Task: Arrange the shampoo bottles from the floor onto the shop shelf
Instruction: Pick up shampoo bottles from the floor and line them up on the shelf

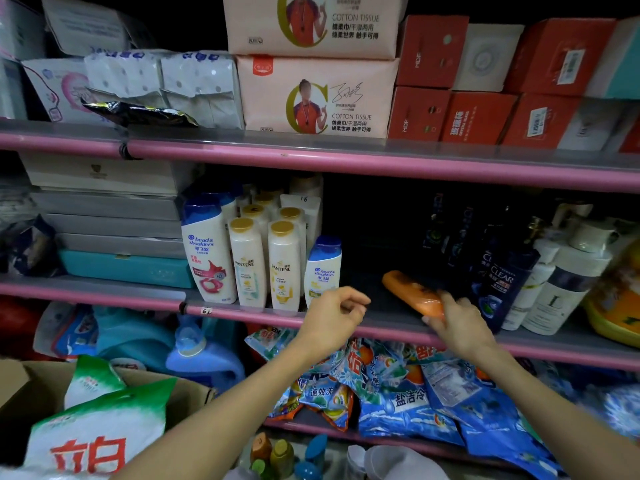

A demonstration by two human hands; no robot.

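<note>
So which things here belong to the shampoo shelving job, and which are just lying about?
Job: orange bottle gripped by the right hand, left hand, white shampoo bottles, dark shampoo bottles, bottles on the floor.
Lying about: tissue packs, red boxes, detergent bags.

orange plastic bottle (pixel 414 293): showing a smooth, glossy skin
pink shelf rail (pixel 346 161): gleaming, smooth
blue detergent bags (pixel 408 393), at 6 o'clock: shining, crinkled plastic film

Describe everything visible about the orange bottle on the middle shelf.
The orange plastic bottle lies on its side in the dark gap of the pink-edged middle shelf, angled from back-left to front-right. It looks smooth and glossy, with dark markings too blurred to read. The right hand holds its near end; a dark blue Clear bottle stands close beside it.
</note>
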